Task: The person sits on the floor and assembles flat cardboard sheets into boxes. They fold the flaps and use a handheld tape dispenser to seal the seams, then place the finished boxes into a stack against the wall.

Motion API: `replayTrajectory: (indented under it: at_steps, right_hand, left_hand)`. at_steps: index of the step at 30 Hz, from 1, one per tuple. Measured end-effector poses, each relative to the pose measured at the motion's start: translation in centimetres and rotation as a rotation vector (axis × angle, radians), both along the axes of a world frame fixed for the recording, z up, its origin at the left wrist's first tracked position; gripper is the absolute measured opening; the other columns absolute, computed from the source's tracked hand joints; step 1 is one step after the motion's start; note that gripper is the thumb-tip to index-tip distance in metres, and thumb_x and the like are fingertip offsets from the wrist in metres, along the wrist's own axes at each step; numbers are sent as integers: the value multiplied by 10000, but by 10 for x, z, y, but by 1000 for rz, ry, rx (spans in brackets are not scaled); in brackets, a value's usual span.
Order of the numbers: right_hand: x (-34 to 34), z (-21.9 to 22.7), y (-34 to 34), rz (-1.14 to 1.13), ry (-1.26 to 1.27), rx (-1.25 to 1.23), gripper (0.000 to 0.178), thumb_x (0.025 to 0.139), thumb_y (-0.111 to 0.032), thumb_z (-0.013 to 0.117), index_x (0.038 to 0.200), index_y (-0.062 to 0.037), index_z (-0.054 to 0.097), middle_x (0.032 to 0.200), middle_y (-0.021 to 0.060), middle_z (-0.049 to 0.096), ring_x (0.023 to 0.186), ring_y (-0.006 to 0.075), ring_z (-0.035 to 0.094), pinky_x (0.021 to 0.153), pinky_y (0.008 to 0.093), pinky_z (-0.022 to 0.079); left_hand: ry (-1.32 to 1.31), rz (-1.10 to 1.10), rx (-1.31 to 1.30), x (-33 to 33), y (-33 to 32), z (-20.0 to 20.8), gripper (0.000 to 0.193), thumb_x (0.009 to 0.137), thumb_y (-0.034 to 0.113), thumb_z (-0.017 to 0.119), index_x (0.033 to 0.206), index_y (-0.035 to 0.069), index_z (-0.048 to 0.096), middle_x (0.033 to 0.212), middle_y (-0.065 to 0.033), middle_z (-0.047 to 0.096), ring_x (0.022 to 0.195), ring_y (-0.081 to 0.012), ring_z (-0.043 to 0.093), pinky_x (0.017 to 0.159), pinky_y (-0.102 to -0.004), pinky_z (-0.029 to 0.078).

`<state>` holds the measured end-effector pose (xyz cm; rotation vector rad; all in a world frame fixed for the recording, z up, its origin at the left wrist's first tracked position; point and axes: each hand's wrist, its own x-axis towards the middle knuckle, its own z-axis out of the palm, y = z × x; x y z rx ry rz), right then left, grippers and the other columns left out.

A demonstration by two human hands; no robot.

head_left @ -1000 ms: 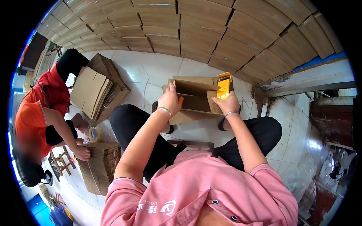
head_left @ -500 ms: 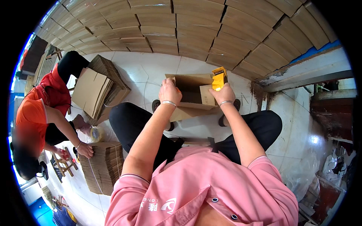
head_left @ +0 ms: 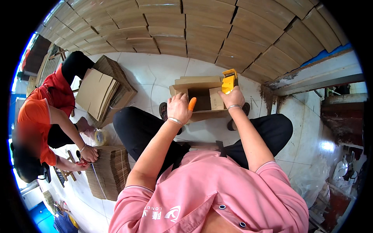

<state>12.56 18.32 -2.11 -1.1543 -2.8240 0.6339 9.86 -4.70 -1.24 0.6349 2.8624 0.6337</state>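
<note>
Head view: my left hand (head_left: 178, 108) is open, palm down, fingers loosely extended over the left end of an open cardboard box (head_left: 210, 115) on the tiled floor (head_left: 167, 64); my right hand (head_left: 232, 97) wraps a yellow tape dispenser (head_left: 229, 82) at its right end.

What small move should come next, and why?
I'd probably have the left hand fold the far flap of the cardboard box inward: it stands open, the right end flap looks turned in, and the right hand holds the yellow tape dispenser.
</note>
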Motion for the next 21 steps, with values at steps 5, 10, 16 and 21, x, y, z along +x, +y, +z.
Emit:
replayTrajectory:
  at_steps: [5,10,16,21]
  right_hand:
    - [3,-5,6,21,-19,-23,647,610,-481,787,977,-3,551,882,189,670,838,355,650,746,421,509]
    - [-1,-6,5,8,-37,-87,632,609,-490,780,955,1,585,885,194,672,844,351,652,736,421,512]
    - [-5,-33,40,76,11,-319,505,614,-457,776,811,-3,673,789,161,683,738,292,666,665,380,513]
    - [1,26,42,151,304,-553,423,696,-371,786,832,16,682,711,64,657,603,133,619,564,282,482]
  left_hand:
    - [565,138,72,-19,12,10,509,824,198,621,1285,67,451,1326,-209,421,1182,-381,451,985,-443,346]
    - [573,99,419,-47,9,-21,160,752,97,615,910,70,624,975,-87,615,1001,-291,547,920,-407,356]
    - [450,146,271,-43,9,-45,104,789,170,638,759,78,600,877,-82,582,905,-287,529,874,-407,368]
    - [383,269,158,-48,3,-58,271,809,231,626,1023,68,597,1215,-122,518,1177,-308,436,955,-441,335]
